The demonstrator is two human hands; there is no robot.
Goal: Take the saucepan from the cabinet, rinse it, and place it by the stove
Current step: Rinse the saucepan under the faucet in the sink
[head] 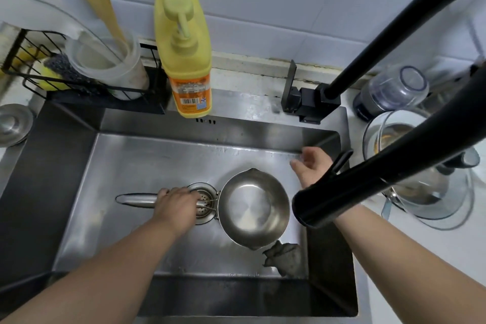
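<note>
Saucepan (pixel 253 208) sits upright in the steel sink (pixel 68 166), its bowl right of the drain (pixel 201 204) and its long handle (pixel 136 200) running left. A black faucet (pixel 368 187) hangs over the right side, its spout mouth just right of the bowl and no water visible. To rinse well, I judge the bowl should slide right, under the spout, held level. The left hand (pixel 175 208) is clamped on the handle near the bowl. The right hand (pixel 310 166), fingers loosely apart and empty, hovers by the far right wall, near the faucet lever (pixel 340 162).
</note>
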